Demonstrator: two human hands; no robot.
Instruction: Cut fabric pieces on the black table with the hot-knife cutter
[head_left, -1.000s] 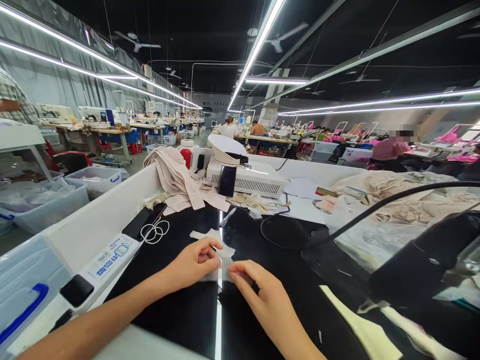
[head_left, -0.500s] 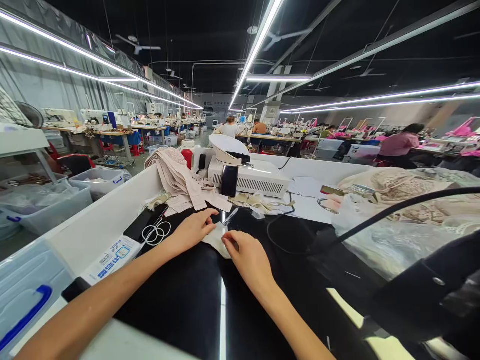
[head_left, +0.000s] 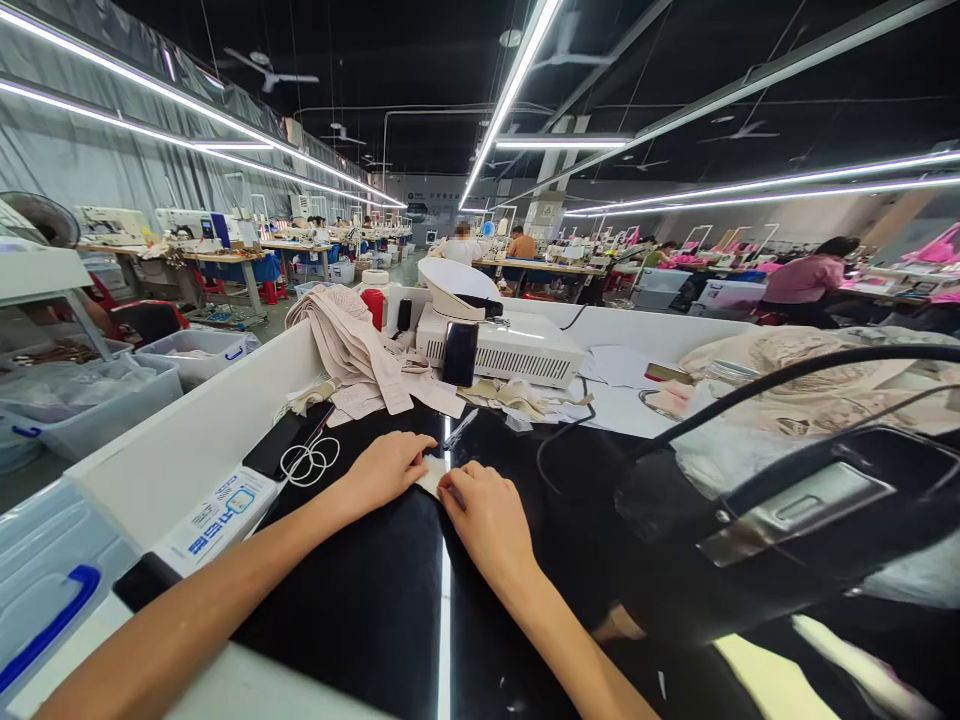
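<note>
A small cream fabric piece (head_left: 430, 476) lies on the glossy black tabletop (head_left: 360, 610), pinched between my two hands. My left hand (head_left: 386, 468) has its thumb and fingertips closed on the fabric's left edge. On the opposite edge, the fingers of my right hand (head_left: 489, 515) are pressed together; they partly cover the piece. Just beyond my fingertips lies a slim metal tool (head_left: 459, 430), perhaps thread snips, too small to tell.
Pale fabric strips (head_left: 356, 350) are piled back left. A phone (head_left: 459, 353) leans on a white vented machine (head_left: 510, 345). White cable (head_left: 309, 460) and a printed box (head_left: 217, 515) lie left. At right looms a blurred black object with a metal plate (head_left: 799, 510).
The cream fabric shows less between my hands, which have drawn slightly closer together. At right, the black object has shifted and turned, and its metal plate now shows.
</note>
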